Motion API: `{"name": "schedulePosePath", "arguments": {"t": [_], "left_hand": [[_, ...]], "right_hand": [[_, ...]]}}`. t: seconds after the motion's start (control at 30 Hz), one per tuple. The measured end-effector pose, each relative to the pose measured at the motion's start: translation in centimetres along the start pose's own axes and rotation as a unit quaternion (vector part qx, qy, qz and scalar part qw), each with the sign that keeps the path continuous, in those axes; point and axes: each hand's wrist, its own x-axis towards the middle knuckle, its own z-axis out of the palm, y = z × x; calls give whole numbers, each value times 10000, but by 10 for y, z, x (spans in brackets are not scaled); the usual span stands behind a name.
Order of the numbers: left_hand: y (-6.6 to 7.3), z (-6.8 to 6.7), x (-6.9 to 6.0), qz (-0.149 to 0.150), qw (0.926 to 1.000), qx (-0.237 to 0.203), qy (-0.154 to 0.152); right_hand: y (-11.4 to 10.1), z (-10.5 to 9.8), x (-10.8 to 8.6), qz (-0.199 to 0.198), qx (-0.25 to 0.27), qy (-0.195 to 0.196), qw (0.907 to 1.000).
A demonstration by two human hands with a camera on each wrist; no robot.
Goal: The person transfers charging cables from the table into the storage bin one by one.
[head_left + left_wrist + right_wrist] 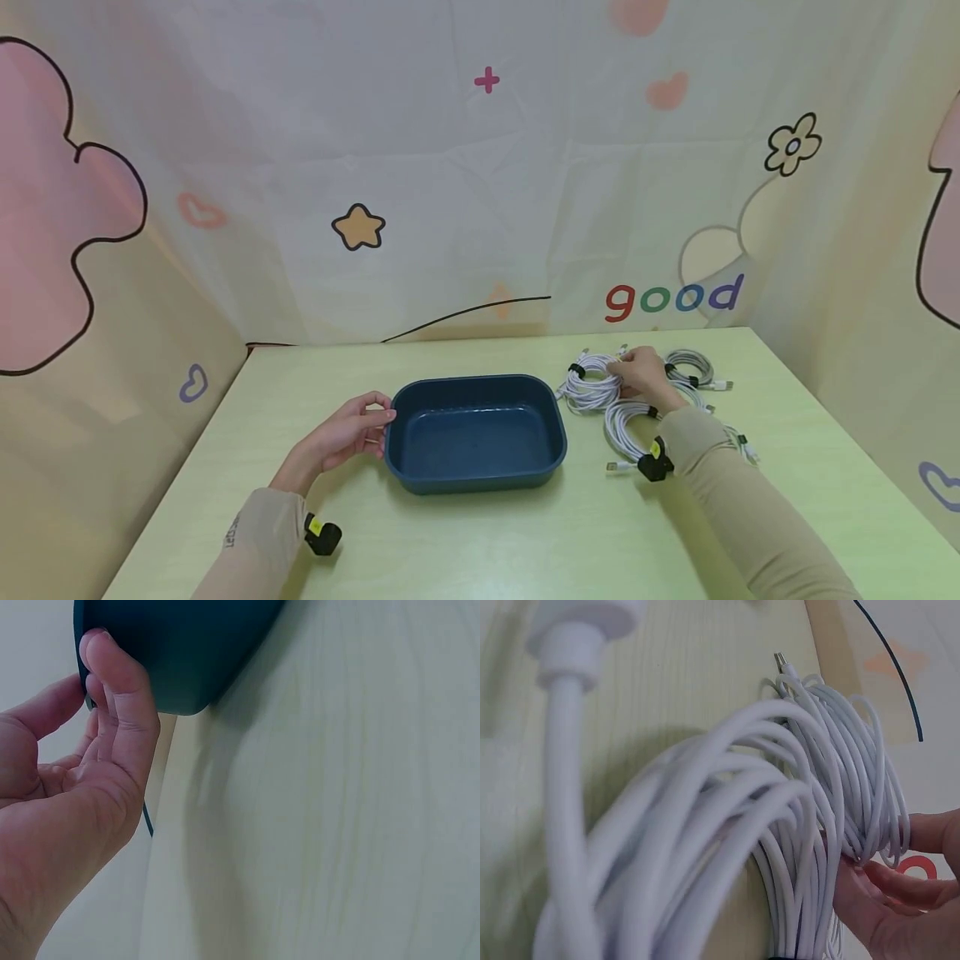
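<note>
An empty dark blue basin (472, 483) stands at the middle of the table. At its left end my left hand (352, 431) grips the rim, thumb on top and fingers against the outer wall; the left wrist view shows the fingers of the hand (97, 750) curled at the basin (176, 660). To the right of the basin, my right hand (643, 372) pinches the right side of a coiled white cable (588, 392) with a black tie. In the right wrist view the fingers of the hand (907, 892) hold that coil (855, 772), behind a nearer white coil (705, 810).
Another white coil (618, 429) lies in front of the right hand, its plug towards the basin. A grey-white coil (690, 362) lies at the back right, with more cable (738, 437) beside the right sleeve. A patterned cloth (450, 167) hangs behind the table (465, 550).
</note>
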Motion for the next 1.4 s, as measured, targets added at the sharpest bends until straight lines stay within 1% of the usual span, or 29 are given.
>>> {"name": "schedulePosePath", "arguments": {"t": [0.13, 0.27, 0.47, 0.73, 0.97, 1.13, 1.4], "left_hand": [[0, -1, 0, -7, 10000, 1, 35], [-1, -1, 1, -18, 10000, -5, 44], [-1, -1, 1, -27, 10000, -13, 21], [-1, 0, 0, 45, 10000, -47, -15], [-1, 1, -1, 41, 9999, -89, -34], [-2, 1, -1, 38, 9999, -79, -56], [-4, 0, 1, 62, 9998, -166, -50]], "right_hand": [[-3, -3, -3, 103, 295, -115, 9994], [-5, -5, -3, 288, 614, -171, 9976], [-12, -10, -8, 257, 959, -421, 9942], [-25, -17, -13, 200, 1029, -442, 9935], [-33, -20, -17, -4, 1051, -375, 9938], [-42, -20, -20, -42, 1100, -467, 9928], [-57, -12, -26, -143, 1113, -582, 9920]]}}
